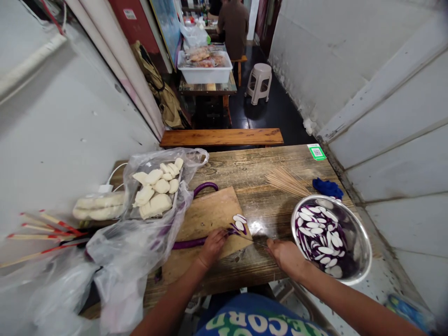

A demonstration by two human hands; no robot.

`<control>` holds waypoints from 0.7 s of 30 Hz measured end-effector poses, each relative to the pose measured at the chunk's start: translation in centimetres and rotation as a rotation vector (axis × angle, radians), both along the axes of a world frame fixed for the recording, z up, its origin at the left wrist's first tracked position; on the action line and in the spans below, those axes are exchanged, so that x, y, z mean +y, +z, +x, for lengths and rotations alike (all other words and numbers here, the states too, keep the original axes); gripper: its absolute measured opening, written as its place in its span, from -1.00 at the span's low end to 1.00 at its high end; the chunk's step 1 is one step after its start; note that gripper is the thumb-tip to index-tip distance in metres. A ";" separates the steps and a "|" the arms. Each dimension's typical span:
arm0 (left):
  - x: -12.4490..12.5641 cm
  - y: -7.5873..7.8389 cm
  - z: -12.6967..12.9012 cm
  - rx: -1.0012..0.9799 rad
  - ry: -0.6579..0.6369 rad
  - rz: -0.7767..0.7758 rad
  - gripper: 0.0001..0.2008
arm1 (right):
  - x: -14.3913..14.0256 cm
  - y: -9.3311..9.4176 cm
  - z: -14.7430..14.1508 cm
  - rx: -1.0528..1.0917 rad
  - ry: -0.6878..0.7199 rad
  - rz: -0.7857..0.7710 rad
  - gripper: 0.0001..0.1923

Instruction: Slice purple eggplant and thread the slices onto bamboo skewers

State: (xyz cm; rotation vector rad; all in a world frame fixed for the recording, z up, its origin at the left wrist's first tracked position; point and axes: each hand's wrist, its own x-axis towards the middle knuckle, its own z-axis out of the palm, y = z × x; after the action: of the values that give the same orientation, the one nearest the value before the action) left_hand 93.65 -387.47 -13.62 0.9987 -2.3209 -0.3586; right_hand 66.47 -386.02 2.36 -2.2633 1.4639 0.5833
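Observation:
My left hand (214,245) is closed over the cut end of a long purple eggplant (189,243), pressing it on the wooden cutting board (201,219). My right hand (285,255) grips a knife (252,241), its thin blade pointing left toward the eggplant's cut end; the handle is hidden in my fingers. A few pale eggplant slices (240,222) with purple rims lie by the board's right edge. Another curved purple eggplant (205,185) rests at the board's top left, partly under plastic. To the right, a steel bowl (364,249) holds many eggplant slices.
A plastic-lined tray of pale dough-like pieces (156,205) stands left of the board. Thin wooden skewers (285,181) and a blue cloth (328,187) lie at the right. Plastic bags (122,254) crowd the left. Beyond are a bench (222,136) and a stool (259,83).

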 end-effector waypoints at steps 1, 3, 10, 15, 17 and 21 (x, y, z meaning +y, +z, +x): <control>0.0 0.0 -0.1 0.010 0.005 -0.012 -0.78 | 0.0 0.0 0.0 -0.002 0.003 0.000 -0.76; 0.0 0.1 -0.2 0.028 0.008 -0.033 -0.80 | -0.3 -0.1 0.2 -0.005 0.008 0.003 -0.74; -0.3 0.9 -0.1 -0.010 -0.004 -0.062 -0.82 | -2.0 -1.8 3.2 -0.028 -0.042 0.008 -0.73; 1.0 1.2 0.8 -0.202 0.258 -0.079 -0.65 | -1.9 -2.2 3.5 -0.031 -0.112 -0.005 -0.71; 1.6 0.9 0.9 -0.223 0.286 -0.127 -0.64 | -1.6 -2.2 3.0 -0.036 -0.125 -0.008 -0.71; 2.9 0.1 0.1 -0.247 0.231 -0.209 -0.64 | -0.5 -2.2 1.7 -0.042 -0.124 -0.022 -0.72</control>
State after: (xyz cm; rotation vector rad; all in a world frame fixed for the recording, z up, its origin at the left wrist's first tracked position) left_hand 93.72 -384.59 -13.56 1.2454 -2.3621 0.1039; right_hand 68.13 -386.51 0.12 -2.1688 1.5841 0.4818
